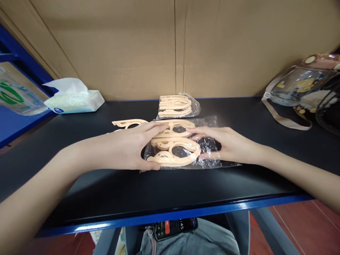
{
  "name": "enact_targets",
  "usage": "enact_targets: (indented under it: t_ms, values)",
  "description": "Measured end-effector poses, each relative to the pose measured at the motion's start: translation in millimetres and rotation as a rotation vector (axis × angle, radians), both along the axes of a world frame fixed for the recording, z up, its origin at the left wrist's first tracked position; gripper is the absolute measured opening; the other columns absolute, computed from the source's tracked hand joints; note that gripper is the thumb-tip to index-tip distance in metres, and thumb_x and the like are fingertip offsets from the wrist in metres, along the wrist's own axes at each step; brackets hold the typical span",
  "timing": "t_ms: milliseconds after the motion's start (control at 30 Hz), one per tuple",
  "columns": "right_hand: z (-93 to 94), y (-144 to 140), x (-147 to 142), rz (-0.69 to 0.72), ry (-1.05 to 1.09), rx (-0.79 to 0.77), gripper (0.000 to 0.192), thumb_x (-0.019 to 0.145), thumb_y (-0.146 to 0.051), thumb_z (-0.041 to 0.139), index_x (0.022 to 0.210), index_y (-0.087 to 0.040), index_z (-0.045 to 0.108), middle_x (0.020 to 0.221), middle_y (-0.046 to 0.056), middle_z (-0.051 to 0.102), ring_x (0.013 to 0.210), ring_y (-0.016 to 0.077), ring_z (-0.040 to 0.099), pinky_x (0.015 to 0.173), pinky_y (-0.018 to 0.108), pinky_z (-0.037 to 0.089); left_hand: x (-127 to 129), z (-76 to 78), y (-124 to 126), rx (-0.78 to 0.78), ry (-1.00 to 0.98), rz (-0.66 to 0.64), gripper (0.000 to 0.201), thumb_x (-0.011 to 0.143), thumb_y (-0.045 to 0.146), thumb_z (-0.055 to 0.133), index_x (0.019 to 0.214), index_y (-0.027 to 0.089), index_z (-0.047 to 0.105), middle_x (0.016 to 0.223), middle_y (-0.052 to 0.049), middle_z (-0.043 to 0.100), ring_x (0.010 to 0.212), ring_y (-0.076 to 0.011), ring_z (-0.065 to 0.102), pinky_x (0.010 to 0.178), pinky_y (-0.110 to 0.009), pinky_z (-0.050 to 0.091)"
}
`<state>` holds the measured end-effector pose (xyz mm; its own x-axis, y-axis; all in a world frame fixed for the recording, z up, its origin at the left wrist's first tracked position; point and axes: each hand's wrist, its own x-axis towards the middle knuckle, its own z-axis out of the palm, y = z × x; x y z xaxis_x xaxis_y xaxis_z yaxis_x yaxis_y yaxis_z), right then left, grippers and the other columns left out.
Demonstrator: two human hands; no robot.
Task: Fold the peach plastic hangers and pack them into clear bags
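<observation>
In front of me on the table is a clear plastic bag (183, 150) with several peach folding hangers (183, 161) in it. My left hand (132, 147) grips it from the left, the thumb at the near edge and the fingers over the far side. From the right, my right hand (225, 143) holds the bag too, its fingers and thumb against the hanger ends. More peach hangers (130, 123) lie partly hidden behind my left hand. Farther back lies a second clear bag of peach hangers (175, 105), which neither hand touches.
The black table (164, 191) has a blue front edge and cardboard (127, 49) behind it. A tissue pack (77, 101) stands at the back left. At the right lie a clear bottle with a strap (300, 85) and a dark object. A phone (175, 228) rests on my lap.
</observation>
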<state>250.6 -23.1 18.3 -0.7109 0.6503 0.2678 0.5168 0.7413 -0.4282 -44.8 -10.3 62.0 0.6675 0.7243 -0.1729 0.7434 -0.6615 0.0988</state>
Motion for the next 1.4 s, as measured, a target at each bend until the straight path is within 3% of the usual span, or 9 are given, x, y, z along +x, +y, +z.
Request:
enact_targets:
  t_ms: [300, 500, 700, 800, 867, 967, 1133, 1267, 1400]
  values:
    - [0.3, -3.7, -1.2, -0.057, -0.058, 0.030, 0.057, 0.090, -0.044, 0.059, 0.143, -0.031, 0.041, 0.131, -0.003, 0.064, 0.121, 0.0211, 0.060, 0.097, 0.036, 0.050, 0.7, -1.7, 1.4, 0.002, -0.023, -0.026, 0.088, 0.078, 0.063, 0.059, 0.153, 0.033, 0.024, 0.156, 0.000, 0.035, 0.134, -0.0295, 0.045, 0.105, -0.036, 0.042]
    - [-1.2, -3.0, 0.3, -0.037, -0.037, 0.013, 0.057, 0.090, -0.044, 0.059, 0.143, -0.033, 0.040, 0.132, -0.003, 0.063, 0.123, 0.0212, 0.059, 0.099, 0.038, 0.050, 0.2, -1.3, 0.7, 0.012, -0.034, -0.039, 0.089, 0.078, 0.063, 0.060, 0.153, 0.031, 0.025, 0.156, -0.002, 0.034, 0.134, -0.0318, 0.046, 0.102, -0.038, 0.045]
    - [-2.1, -2.5, -0.8, -0.052, -0.054, 0.040, 0.056, 0.090, -0.044, 0.058, 0.143, -0.031, 0.042, 0.133, 0.000, 0.063, 0.118, 0.0219, 0.061, 0.096, 0.038, 0.051, 5.6, 2.6, -1.5, 0.012, -0.012, -0.053, 0.091, 0.080, 0.056, 0.059, 0.155, 0.030, 0.015, 0.162, -0.002, 0.016, 0.145, -0.0318, 0.026, 0.115, -0.044, 0.032]
    - [-0.8, -1.5, 0.5, -0.042, -0.061, 0.018, 0.059, 0.089, -0.045, 0.060, 0.144, -0.032, 0.040, 0.130, -0.001, 0.064, 0.117, 0.0210, 0.062, 0.096, 0.037, 0.051, -5.2, 3.5, 5.9, 0.000, 0.013, -0.045, 0.099, 0.079, 0.065, 0.058, 0.155, 0.032, 0.004, 0.164, -0.003, 0.007, 0.148, -0.0338, 0.015, 0.117, -0.050, 0.025]
    - [1.1, -0.3, 3.4, -0.053, -0.065, 0.016, 0.060, 0.089, -0.041, 0.061, 0.144, -0.032, 0.040, 0.126, -0.001, 0.067, 0.114, 0.0205, 0.063, 0.095, 0.036, 0.051, -20.4, 3.8, 15.5, 0.026, 0.024, -0.012, 0.102, 0.076, 0.069, 0.059, 0.155, 0.032, 0.006, 0.164, -0.005, 0.006, 0.148, -0.0373, 0.012, 0.116, -0.055, 0.024]
    - [4.7, 2.8, 9.7, -0.108, -0.090, 0.051, 0.058, 0.089, -0.033, 0.059, 0.144, -0.031, 0.040, 0.115, -0.001, 0.071, 0.106, 0.0199, 0.066, 0.089, 0.035, 0.052, -48.4, 4.9, 32.5, 0.064, 0.032, 0.030, 0.101, 0.075, 0.068, 0.061, 0.155, 0.027, 0.015, 0.162, -0.009, 0.015, 0.147, -0.0385, 0.015, 0.116, -0.056, 0.022]
    - [7.3, 6.4, 15.4, -0.185, -0.126, 0.083, 0.056, 0.091, -0.034, 0.057, 0.144, -0.032, 0.039, 0.108, -0.001, 0.073, 0.092, 0.0184, 0.069, 0.082, 0.033, 0.053, -78.5, 6.4, 51.7, 0.143, 0.041, 0.111, 0.094, 0.074, 0.061, 0.066, 0.151, 0.023, 0.029, 0.157, -0.009, 0.032, 0.138, -0.0401, 0.037, 0.108, -0.060, 0.035]
    - [4.0, 4.7, 14.9, -0.180, -0.168, 0.070, 0.068, 0.089, -0.049, 0.057, 0.149, -0.032, 0.030, 0.126, 0.004, 0.065, 0.110, 0.0244, 0.063, 0.089, 0.042, 0.052, -78.2, 5.5, 55.2, 0.181, 0.093, 0.163, 0.085, 0.071, 0.058, 0.070, 0.142, 0.018, 0.046, 0.143, -0.011, 0.052, 0.122, -0.0383, 0.056, 0.097, -0.053, 0.048]
    - [-0.1, 4.8, 16.7, -0.137, -0.196, 0.045, 0.078, 0.087, -0.058, 0.056, 0.153, -0.031, 0.023, 0.138, 0.008, 0.056, 0.123, 0.0296, 0.055, 0.098, 0.050, 0.047, -69.1, 8.8, 51.3, 0.149, 0.073, 0.174, 0.068, 0.084, 0.055, 0.056, 0.138, 0.015, 0.049, 0.138, -0.010, 0.057, 0.116, -0.0292, 0.061, 0.096, -0.042, 0.049]
